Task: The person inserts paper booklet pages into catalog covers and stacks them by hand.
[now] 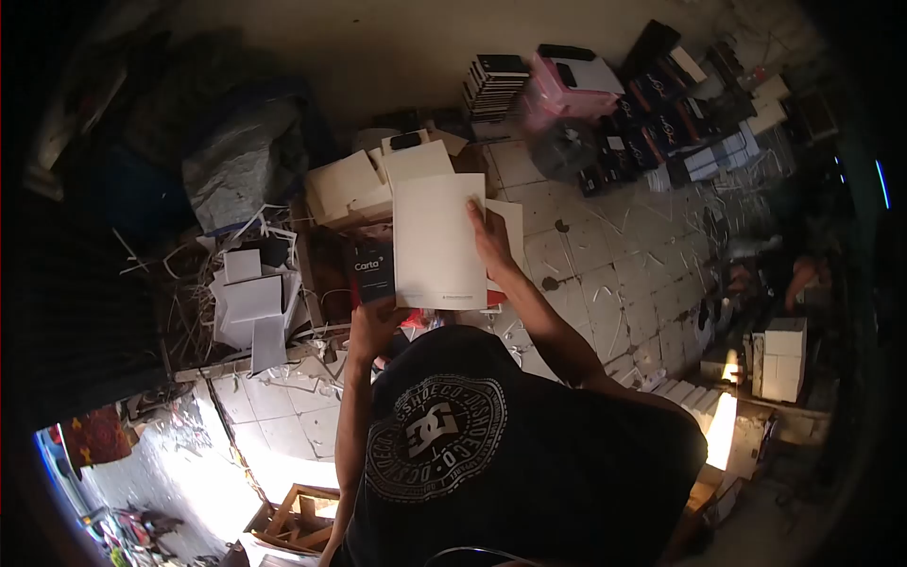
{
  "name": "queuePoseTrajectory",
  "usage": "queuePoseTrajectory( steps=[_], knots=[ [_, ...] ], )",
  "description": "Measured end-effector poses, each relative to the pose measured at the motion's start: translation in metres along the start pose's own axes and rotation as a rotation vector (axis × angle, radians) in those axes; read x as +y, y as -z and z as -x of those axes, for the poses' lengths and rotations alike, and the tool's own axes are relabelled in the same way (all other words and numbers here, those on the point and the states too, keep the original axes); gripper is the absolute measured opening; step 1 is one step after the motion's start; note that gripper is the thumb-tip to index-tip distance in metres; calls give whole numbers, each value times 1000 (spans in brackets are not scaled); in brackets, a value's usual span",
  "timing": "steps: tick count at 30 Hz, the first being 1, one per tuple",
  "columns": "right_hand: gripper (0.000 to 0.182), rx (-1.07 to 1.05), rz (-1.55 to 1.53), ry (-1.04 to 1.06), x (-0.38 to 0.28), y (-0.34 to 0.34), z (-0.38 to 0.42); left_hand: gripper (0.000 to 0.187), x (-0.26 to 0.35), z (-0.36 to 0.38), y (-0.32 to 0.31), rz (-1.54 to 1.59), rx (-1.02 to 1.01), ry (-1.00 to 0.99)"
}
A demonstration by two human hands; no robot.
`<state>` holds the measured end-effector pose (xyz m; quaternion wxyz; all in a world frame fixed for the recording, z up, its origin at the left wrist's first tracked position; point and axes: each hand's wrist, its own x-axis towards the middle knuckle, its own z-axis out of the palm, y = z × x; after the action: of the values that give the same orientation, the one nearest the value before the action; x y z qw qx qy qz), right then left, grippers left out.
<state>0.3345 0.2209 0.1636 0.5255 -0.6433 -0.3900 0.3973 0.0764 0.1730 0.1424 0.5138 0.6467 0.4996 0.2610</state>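
My right hand (pixel 492 242) grips a cream-white sheet or booklet (pixel 439 241) at its right edge, the thumb lying on top and the fingers underneath. Small print runs along the sheet's lower edge. Another pale sheet (pixel 514 230) sticks out behind my right hand. Lower left, my left hand (pixel 375 324) is closed at the bottom edge of a black cover (pixel 373 269) marked "Carta", which lies right beside the white sheet. Most of the left fingers are hidden. Beyond the sheet sit an open cardboard box (pixel 348 189) and a dark phone-like object (pixel 409 141).
Loose white boards (pixel 253 307) and paper strips lie in a heap at left. Along the wall stand a stack of dark books (pixel 496 88), a pink container (pixel 572 87), a fan (pixel 564 149) and dark printed boxes (pixel 661 132). Paper scraps litter the tiled floor (pixel 590 255).
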Motion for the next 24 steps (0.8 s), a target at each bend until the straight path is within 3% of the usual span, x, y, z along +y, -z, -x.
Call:
queuePoseTrajectory(
  steps=[4,6,8,11,14,15,16,17,18,19,20,22,24],
  knots=[
    [50,67,64,30,37,10,15,14,7,5,-6,-209,-124,129],
    [48,102,145,117,37,16,20,12,-18,6,-13,-333,-191,-50],
    [47,-64,246,153,51,33,12,10,-31,9,-25,-367,-223,-255],
    [48,-174,375,190,53,52,2,9,-36,15,-26,-320,-249,-295],
    [47,-173,463,155,28,86,-6,10,-43,14,28,-206,49,-104],
    [48,-275,509,-55,23,104,-16,14,-59,19,58,-211,167,-25],
    [52,-221,432,29,16,119,-18,20,-75,30,84,-111,342,97],
    [54,-148,577,129,20,140,-28,26,-93,51,112,-13,530,224],
    [54,-76,532,65,16,156,-31,33,-130,78,137,221,788,268],
    [52,28,359,131,-7,159,-24,39,-180,106,152,469,1045,292],
    [51,59,353,36,-5,178,-30,43,-236,151,163,449,1152,442],
    [52,166,212,-56,-7,201,-37,47,-309,236,164,329,1272,842],
    [62,197,20,-83,-2,214,-37,47,-315,294,128,136,1121,1219]
  ],
)
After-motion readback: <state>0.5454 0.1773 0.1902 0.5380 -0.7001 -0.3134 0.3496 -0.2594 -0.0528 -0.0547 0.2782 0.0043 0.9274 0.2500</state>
